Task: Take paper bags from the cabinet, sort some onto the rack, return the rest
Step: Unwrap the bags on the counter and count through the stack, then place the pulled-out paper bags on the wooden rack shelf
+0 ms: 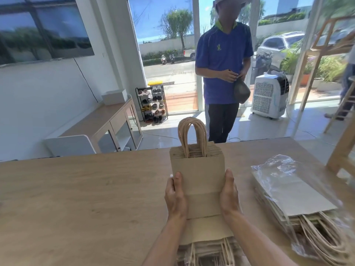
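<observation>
The left hand and the right hand grip a bunch of small paper bags by its two sides, with the thumbs on the front. The bunch stands up with its handles on top, just over another pile of bags lying flat on the wooden table. A pile in clear plastic lies to the right.

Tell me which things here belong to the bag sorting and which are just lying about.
Part of the job:
held bag stack, gripped by left hand and right hand
loose bags beneath
wrapped bags

Just there:
shoe rack
air cooler
standing person
</observation>
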{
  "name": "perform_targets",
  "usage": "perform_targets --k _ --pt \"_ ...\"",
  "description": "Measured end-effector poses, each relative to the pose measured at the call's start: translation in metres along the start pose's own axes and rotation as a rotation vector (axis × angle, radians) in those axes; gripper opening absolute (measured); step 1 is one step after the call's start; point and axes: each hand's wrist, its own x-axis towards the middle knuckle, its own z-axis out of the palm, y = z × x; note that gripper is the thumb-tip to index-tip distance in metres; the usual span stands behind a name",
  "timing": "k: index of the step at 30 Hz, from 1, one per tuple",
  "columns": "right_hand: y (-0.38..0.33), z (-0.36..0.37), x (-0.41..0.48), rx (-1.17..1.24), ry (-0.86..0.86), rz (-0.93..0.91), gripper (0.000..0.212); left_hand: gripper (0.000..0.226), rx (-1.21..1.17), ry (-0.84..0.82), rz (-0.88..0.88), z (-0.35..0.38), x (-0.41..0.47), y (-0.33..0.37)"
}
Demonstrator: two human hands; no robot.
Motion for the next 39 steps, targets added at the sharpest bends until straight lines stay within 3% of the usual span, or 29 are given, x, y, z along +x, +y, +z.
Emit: perform_targets --k 8,11,18,24,27,31,39 --pt "-0.024 -0.012 -0.014 0.125 0.017 -0.098 0.062 0.056 0.089 -0.074 -0.012 0.017 0.002 0.039" --pt "-0.037 -0.017 -0.024 0.128 0.074 -0.158 0.083 0.050 0.057 -0.141 -0.024 0.021 -0.007 0.058" --pt "-0.061 -0.039 -0.056 -0.053 0.232 -0.185 0.067 0.047 0.027 -0.300 -0.013 0.030 -0.034 0.086" --pt "-0.082 -0.091 -0.095 -0.108 0.393 -0.282 0.059 0.073 0.016 -0.506 -0.057 0.065 -0.077 0.090" --pt "-0.091 -0.121 -0.117 -0.115 0.473 -0.319 0.048 0.066 0.007 -0.610 -0.074 0.084 -0.106 0.096" --pt "-0.096 -0.166 -0.149 -0.153 0.636 -0.342 0.036 0.038 0.002 -0.749 -0.059 0.111 -0.153 0.098" --pt "-0.104 -0.261 -0.232 -0.160 0.833 -0.333 0.031 0.035 0.043 -0.914 -0.065 0.146 -0.272 0.104"
